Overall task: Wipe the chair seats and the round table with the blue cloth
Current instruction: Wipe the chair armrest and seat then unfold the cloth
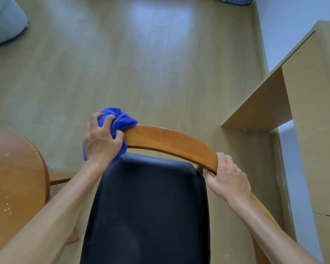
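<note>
Fingers of the left hand are curled tight round the bunched blue cloth, pressing it over the left end of the chair's curved wooden backrest. The right hand clamps the rail's opposite end, thumb underneath, fingers wrapped over the top. Both hands are on the rail, not the seat. The dark padded chair seat lies just below, between the two forearms, with nothing touching it (it looks unwiped, though I cannot tell for sure). The round table pokes in at the left edge, its top speckled with pale crumbs or flecks near its rim.

The risk I see: the cloth is wadded into a ball, so only a small patch would meet any surface and dirt could get smeared rather than lifted. Pulling on the rail could also swing the chair into the table or the wooden desk at right.
</note>
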A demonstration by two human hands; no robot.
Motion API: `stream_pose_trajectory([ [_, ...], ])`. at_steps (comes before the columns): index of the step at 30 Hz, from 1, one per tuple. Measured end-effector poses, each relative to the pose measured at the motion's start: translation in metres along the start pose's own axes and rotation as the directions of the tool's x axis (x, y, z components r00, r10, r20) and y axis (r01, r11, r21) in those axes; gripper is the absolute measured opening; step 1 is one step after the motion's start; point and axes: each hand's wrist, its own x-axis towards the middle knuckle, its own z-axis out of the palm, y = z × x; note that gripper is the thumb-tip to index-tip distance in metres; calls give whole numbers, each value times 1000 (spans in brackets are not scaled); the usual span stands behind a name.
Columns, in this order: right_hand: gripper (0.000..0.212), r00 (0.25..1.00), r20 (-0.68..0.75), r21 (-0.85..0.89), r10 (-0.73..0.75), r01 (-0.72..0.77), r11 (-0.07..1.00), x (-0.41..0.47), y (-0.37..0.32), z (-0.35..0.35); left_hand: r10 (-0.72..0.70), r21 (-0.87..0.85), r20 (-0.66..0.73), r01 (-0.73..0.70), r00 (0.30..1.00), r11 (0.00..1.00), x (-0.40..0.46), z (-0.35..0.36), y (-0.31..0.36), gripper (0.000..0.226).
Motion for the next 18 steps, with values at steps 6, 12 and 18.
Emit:
stream_pose_trajectory([
  [6,36,999,26,-28,19,-18,999,2,4,5,445,-154,35,-435,895,887,-70,52,160,31],
  [12,25,997,54,2,63,-63,998,6,7,6,669,-219,14,-651,743,727,-75,47,153,27],
  [18,23,1000,-18,38,7,-6,999,3,8,7,160,-24,-20,-160,987,987,-3,2,-15,36],
])
